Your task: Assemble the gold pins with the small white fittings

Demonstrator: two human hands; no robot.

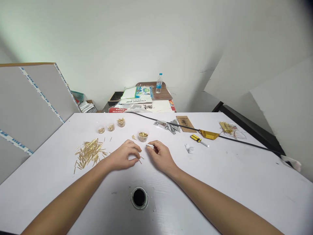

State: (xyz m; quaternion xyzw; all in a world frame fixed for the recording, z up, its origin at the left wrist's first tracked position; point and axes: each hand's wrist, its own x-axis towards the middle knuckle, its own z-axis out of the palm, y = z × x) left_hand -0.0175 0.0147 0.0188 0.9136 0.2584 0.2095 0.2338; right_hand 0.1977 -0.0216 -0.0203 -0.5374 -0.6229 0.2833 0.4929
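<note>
My left hand (126, 155) is low over the white table, thumb and fingertips close together at a thin gold pin (140, 161). Another short gold pin (142, 158) lies right beside those fingertips. My right hand (161, 155) pinches a slim whitish piece (150, 145), most of it covered by the fingers. Just beyond both hands stands a small clear cup (143, 139) filled with gold parts. A few tiny gold parts (133, 137) lie to its left. Left of my left hand spreads a loose heap of long gold pins (90, 152).
Three more small cups (111, 127) of metal parts stand at the back left. A yellow-black screwdriver (199, 140), a cardboard piece (186, 124), silvery packets (171, 126) and a black cable (246, 141) lie to the right. A round dark hole (139, 198) is in front.
</note>
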